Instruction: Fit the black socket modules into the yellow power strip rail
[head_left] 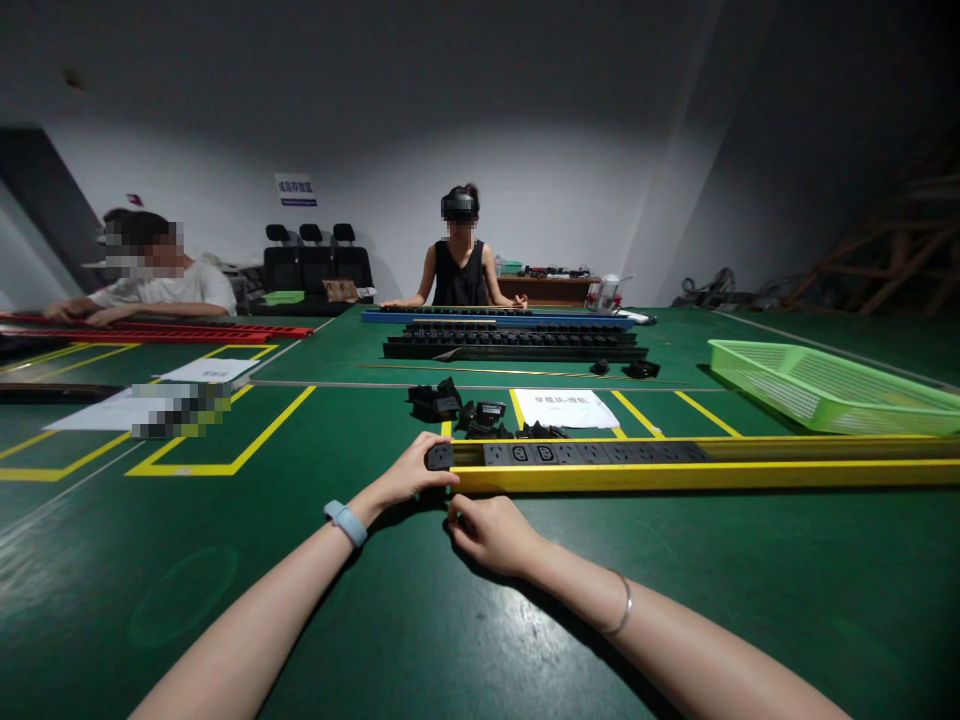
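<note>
My left hand (405, 473) grips a black socket module (439, 457) between thumb and fingers at the left end of a long yellow rail (660, 476). Inside the rail's channel sits a row of several black socket modules (592, 453), with a gap between that row and the held one. Just in front of the rail's left end, my right hand (495, 533) rests low over the table, its fingers curled in and nothing visible in them. Behind the rail lies a loose pile of black modules (487, 411).
A green plastic basket (832, 400) stands at the right, a printed sheet (566, 408) behind the rail. Farther back are black rails (517, 345) and a blue rail (405, 315), with a person (461, 270) behind them. Another person (187, 285) sits left by red rails (172, 331).
</note>
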